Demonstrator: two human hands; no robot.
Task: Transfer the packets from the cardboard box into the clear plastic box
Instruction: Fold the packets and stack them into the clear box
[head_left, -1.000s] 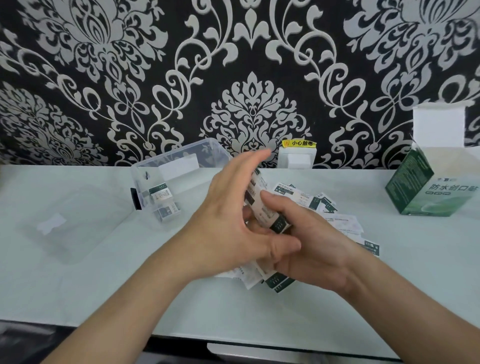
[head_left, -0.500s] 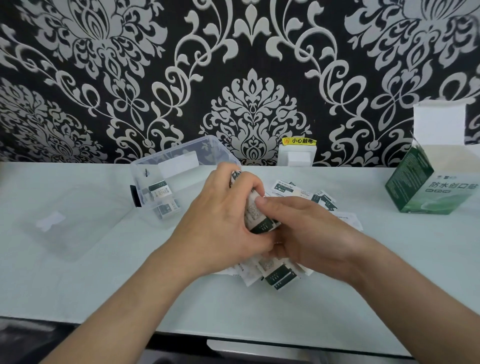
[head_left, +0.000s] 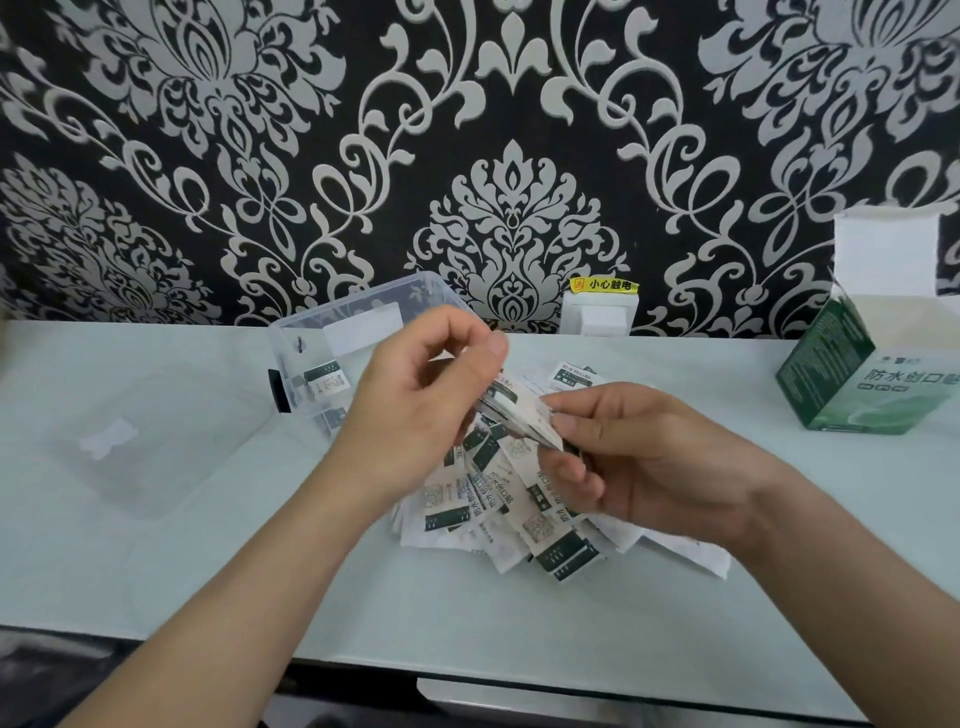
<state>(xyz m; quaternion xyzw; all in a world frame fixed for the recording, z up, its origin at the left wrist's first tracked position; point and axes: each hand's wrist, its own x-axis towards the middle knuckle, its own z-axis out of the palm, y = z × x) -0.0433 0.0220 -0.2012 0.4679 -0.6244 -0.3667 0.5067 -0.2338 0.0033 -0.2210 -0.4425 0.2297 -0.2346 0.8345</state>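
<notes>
Both hands pinch one small stack of flat white-and-green paper packets (head_left: 511, 415) above the loose pile (head_left: 519, 509): left hand (head_left: 415, 410) by thumb and fingers, right hand (head_left: 639, 457) squaring its end. The clear plastic box (head_left: 358, 332) stands open just behind-left of the pile, likely for a short drop; the green cardboard box (head_left: 872, 374) sits well right of it.

Readable print on box, sticker and packets

The green cardboard box (head_left: 878, 384) read "防水创口"; a yellow sticker (head_left: 604, 285) above the wall socket (head_left: 598, 316) read "小心触电"; the packets (head_left: 498, 499) bore "防水创口贴".
</notes>
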